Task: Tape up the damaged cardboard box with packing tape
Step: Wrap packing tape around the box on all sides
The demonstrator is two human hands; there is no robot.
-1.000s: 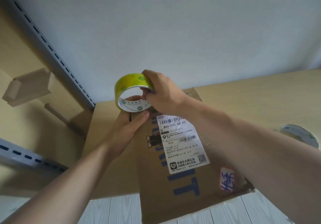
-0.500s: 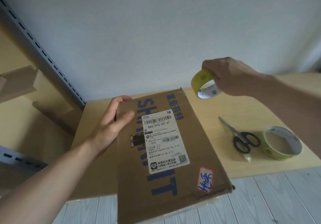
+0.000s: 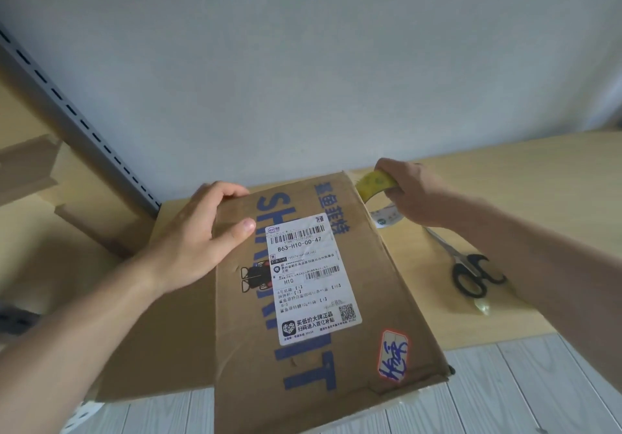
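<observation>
A brown cardboard box (image 3: 370,302) with blue lettering and a white shipping label (image 3: 309,275) lies on the wooden table, its near end overhanging the table's front edge. My left hand (image 3: 198,238) grips the box's far left corner, thumb on top and fingers curled over the far edge. My right hand (image 3: 410,194) holds a yellow-green roll of packing tape (image 3: 375,184) just beyond the box's far right corner. The box's edge and my fingers partly hide the roll.
Black-handled scissors (image 3: 468,273) lie on the wooden table (image 3: 538,191) right of the box, under my right forearm. A grey wall rises behind. A slotted metal shelf rail (image 3: 77,120) and cardboard pieces (image 3: 27,171) stand at the left. White floorboards (image 3: 505,393) show below.
My right hand carried the tape roll from the box's far left corner out to the right, then back and down to the far right corner. My left hand curled over the far left corner.
</observation>
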